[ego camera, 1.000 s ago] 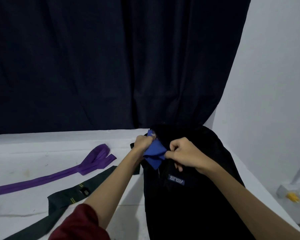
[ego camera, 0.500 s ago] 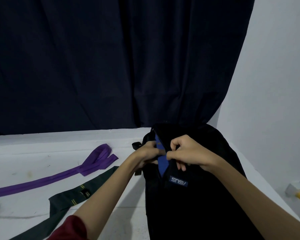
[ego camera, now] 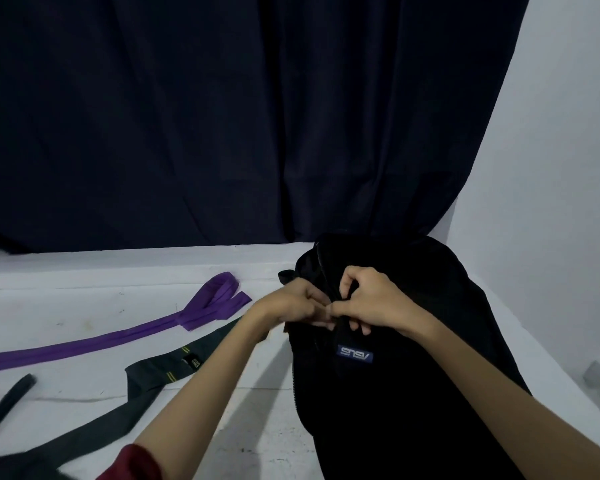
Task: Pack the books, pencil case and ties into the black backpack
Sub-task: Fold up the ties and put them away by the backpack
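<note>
Left hand (ego camera: 293,306): fingers pinch the bag's front pocket edge to hold it steady.
Right hand (ego camera: 371,303): fingers pinched tight there, maybe on a zipper.
Bag (ego camera: 413,393): stands up on the table (ego camera: 84,299).
Ties: purple tie (ego camera: 125,336) and green tie (ego camera: 160,370) wait outside.

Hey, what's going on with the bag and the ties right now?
Both hands, left hand and right hand, pinching black backpack opening. Purple tie and dark green tie on table, unpacked. Nothing blocking.

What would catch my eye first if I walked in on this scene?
Probably the two bare hands, left hand and right hand, pinched together at the top front of the black backpack on the right of the white table. Next, the purple tie stretched across the table's left, with a dark green tie lying just nearer.
</note>
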Tool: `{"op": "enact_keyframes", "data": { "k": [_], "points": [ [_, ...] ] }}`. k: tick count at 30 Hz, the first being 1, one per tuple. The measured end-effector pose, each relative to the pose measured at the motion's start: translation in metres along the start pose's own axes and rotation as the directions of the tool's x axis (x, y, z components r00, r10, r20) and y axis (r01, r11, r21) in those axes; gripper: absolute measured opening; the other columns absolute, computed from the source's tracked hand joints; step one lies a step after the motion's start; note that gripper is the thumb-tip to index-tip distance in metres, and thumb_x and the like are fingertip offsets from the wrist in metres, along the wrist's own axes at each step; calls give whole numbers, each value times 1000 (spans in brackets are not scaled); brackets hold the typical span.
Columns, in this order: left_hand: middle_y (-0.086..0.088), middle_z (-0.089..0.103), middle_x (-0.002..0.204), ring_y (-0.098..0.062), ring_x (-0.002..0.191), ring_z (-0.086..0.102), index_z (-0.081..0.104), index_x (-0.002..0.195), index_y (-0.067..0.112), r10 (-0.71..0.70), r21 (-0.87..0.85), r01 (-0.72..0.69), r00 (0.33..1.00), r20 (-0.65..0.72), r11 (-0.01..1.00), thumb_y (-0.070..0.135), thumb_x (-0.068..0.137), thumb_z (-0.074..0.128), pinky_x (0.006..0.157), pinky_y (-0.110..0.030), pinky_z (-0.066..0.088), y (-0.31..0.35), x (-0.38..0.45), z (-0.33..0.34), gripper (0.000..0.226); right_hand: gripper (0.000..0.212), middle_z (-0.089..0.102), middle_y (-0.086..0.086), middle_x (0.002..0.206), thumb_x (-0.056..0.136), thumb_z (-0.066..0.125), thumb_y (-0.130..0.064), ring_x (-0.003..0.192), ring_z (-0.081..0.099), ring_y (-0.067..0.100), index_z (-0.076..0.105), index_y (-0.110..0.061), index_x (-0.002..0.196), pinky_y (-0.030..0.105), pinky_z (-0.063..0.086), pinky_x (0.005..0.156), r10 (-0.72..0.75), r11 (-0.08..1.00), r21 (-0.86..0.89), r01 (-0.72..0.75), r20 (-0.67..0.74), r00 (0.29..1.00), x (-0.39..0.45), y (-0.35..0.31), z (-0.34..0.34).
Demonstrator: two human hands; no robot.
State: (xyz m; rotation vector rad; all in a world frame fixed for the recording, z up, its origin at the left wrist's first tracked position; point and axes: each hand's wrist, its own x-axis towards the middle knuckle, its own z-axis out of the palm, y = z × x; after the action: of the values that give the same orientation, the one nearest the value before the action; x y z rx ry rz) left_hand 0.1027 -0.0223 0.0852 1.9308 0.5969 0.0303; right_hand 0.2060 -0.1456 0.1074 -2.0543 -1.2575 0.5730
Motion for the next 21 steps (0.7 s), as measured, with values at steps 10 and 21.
{"op": "enact_keyframes", "data": {
  "k": [10,21],
  "points": [
    [-3,73,90,-14,84,69,68,103,10,-120,-52,108,911,-395,993,6,92,60,83,-28,55,-86,-59,-69,14,28,56,-1,72,91,53,-34,72,58,23,56,-12,75,29,42,62,-168,860,-509,44,-200,965,2,-5,43],
    [-10,37,130,-27,122,43,35,142,14,-385,367,596,772,-506,714,44,74,77,104,-33,38,-221,-141,-121,85,32,60,4,110,87,53,-9,104,56,24,60,-14,118,32,47,82,-283,917,-169,361,361,889,66,-87,222]
  ]
}}
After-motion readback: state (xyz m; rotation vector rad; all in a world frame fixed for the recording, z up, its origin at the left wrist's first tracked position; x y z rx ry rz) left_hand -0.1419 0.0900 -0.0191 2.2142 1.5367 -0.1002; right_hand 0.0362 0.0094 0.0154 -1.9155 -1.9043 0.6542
